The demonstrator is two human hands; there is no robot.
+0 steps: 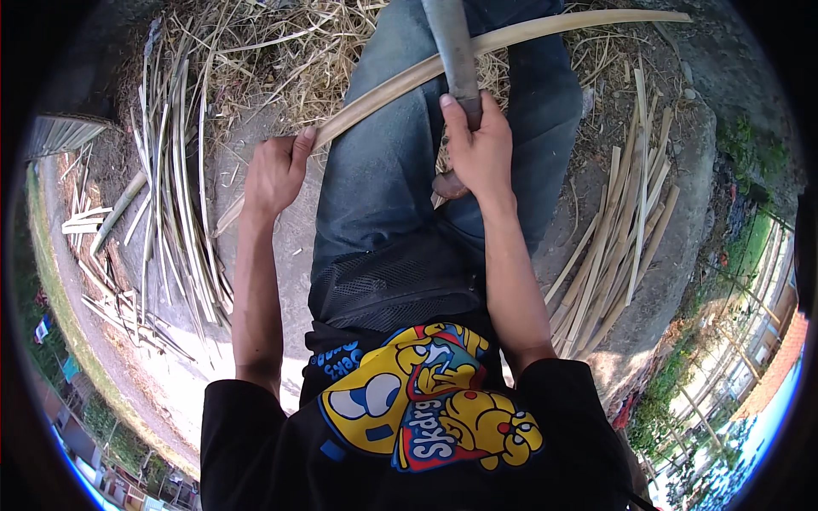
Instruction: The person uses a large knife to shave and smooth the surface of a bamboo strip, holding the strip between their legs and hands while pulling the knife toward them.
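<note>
Outdoor ground (294, 243), grey and littered with fibre, lies beneath the worker. Nearest: black printed shirt (426, 426), then dark blue trousers (366, 187). Left hand (277, 170): fingers curled closed around a long pale strip (400, 85), near its lower-left end. Strip slants across both thighs, far end up to the right. Right hand (479, 153): fingers wrapped snugly round the hooked brown handle (450, 185) of a knife; grey blade (452, 47) points away, crossing over the strip; contact of edge and strip cannot be told. Loose strips (175, 187) left, more cut strips (626, 221) right. Beyond, dry straw (281, 77); off right, greenery (673, 400).
</note>
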